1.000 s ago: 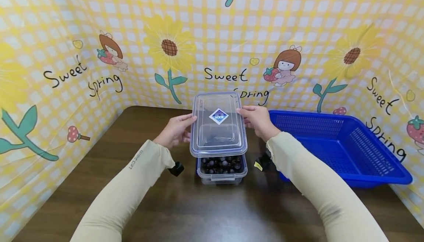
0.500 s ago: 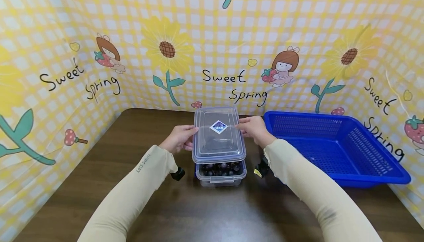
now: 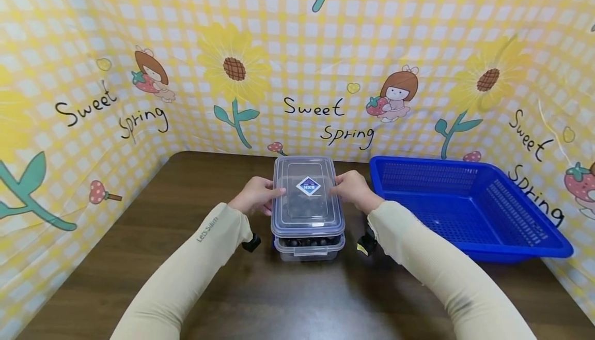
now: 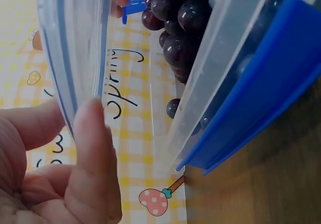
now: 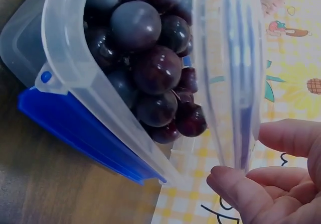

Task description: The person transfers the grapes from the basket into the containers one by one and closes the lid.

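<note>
A clear plastic lid (image 3: 307, 216) with a bluish seal and a diamond sticker is held just above a clear food container (image 3: 309, 253). My left hand (image 3: 253, 194) pinches the lid's left edge between thumb and fingers. On the opposite edge, my right hand (image 3: 357, 190) grips it the same way. Dark grapes (image 5: 158, 71) fill the container, heaped to its rim in the right wrist view. Both wrist views show a gap between lid and rim. Blue side latches (image 4: 261, 83) hang folded down along the container's sides.
To the right, a large blue plastic basket (image 3: 465, 248) with slotted walls stands on the dark wooden table (image 3: 297, 304). A yellow checked cloth (image 3: 307, 50) with printed flowers hangs around the back and sides.
Both hands have lowered the lid toward the container, and it has come nearer to level. Fewer grapes show at the front in the head view. The basket has stayed put.
</note>
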A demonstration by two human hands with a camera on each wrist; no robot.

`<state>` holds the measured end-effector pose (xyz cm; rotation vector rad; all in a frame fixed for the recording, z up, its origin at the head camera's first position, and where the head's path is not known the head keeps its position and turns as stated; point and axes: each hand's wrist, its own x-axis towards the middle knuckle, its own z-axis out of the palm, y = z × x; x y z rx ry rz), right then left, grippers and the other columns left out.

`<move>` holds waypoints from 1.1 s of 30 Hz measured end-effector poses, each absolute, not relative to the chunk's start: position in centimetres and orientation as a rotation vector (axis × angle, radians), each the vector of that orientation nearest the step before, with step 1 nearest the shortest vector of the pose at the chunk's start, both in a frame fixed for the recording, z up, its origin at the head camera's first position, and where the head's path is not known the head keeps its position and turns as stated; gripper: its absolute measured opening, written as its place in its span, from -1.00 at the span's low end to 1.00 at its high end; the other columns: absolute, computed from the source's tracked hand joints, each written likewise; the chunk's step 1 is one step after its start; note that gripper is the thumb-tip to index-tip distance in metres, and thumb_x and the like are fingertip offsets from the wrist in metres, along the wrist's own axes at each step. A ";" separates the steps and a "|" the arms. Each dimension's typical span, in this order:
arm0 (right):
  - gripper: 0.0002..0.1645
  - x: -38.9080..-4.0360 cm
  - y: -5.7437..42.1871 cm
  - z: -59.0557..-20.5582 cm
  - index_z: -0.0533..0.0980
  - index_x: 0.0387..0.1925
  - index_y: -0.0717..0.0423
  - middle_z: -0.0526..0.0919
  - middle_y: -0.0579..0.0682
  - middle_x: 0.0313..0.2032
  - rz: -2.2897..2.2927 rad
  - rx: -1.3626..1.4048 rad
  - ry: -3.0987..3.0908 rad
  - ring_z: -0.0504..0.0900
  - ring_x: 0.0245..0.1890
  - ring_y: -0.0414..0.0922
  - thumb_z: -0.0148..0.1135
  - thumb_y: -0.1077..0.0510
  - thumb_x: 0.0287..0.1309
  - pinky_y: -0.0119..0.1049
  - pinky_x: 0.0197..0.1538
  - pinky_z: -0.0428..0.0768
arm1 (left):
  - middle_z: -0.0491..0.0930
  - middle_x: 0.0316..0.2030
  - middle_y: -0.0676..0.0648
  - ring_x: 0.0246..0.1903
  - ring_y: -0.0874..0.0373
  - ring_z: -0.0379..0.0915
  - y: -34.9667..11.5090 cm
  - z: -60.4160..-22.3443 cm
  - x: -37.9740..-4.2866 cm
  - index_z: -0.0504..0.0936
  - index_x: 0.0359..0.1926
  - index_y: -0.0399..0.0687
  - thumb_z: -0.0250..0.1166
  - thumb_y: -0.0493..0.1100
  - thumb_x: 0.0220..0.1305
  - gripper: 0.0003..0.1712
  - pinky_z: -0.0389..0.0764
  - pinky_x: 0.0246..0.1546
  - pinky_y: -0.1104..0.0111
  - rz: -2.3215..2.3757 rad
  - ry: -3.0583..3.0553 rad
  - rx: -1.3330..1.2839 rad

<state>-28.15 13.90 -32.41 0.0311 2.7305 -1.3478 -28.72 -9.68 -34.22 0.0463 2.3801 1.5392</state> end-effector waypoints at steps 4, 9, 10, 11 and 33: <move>-0.57 -28.1 14.0 -32.8 0.59 -0.04 0.41 0.69 0.16 -0.15 -1.299 -0.006 2.756 0.58 -0.48 -0.22 0.29 0.37 -0.05 -0.34 -0.36 0.64 | 0.60 -0.55 -0.12 -0.74 0.19 0.43 -9.4 -34.5 -28.6 0.54 0.03 -0.45 0.27 -0.15 0.31 -0.57 0.59 -0.63 0.34 1.508 2.436 0.013; -0.97 -28.0 13.8 -33.3 0.61 -0.47 0.33 0.43 -0.09 -0.73 -1.246 -0.044 2.770 0.33 -0.74 -0.28 0.28 0.38 -0.02 -0.48 -0.62 0.33 | 0.57 -0.57 -0.11 -0.77 0.22 0.39 -9.3 -35.0 -28.6 0.55 0.00 -0.45 0.28 -0.16 0.30 -0.60 0.57 -0.66 0.37 1.485 2.452 -0.019; -0.94 -28.0 13.8 -33.4 0.57 -0.53 0.31 0.33 -0.12 -0.78 -1.242 -0.049 2.766 0.28 -0.77 -0.27 0.27 0.38 -0.01 -0.48 -0.65 0.27 | 0.57 -0.58 -0.11 -0.78 0.22 0.38 -9.3 -35.1 -28.6 0.56 0.00 -0.44 0.28 -0.16 0.30 -0.60 0.57 -0.66 0.37 1.483 2.448 -0.028; -0.91 -28.0 13.8 -33.5 0.55 -0.55 0.29 0.25 -0.13 -0.81 -1.235 -0.053 2.764 0.23 -0.79 -0.27 0.26 0.38 0.01 -0.47 -0.66 0.22 | 0.57 -0.58 -0.10 -0.78 0.22 0.39 -9.3 -35.1 -28.6 0.55 0.00 -0.44 0.27 -0.16 0.30 -0.60 0.57 -0.65 0.38 1.482 2.443 -0.037; -0.60 -28.1 13.4 -34.5 0.54 0.00 0.47 0.22 -0.09 -0.73 -1.179 0.017 2.744 0.14 -0.76 -0.22 0.24 0.40 0.09 -0.43 -0.66 0.21 | 0.56 -0.56 -0.12 -0.75 0.21 0.40 -9.2 -36.5 -29.0 0.58 -0.15 -0.45 0.27 -0.18 0.31 -0.68 0.58 -0.64 0.40 1.454 2.359 -0.055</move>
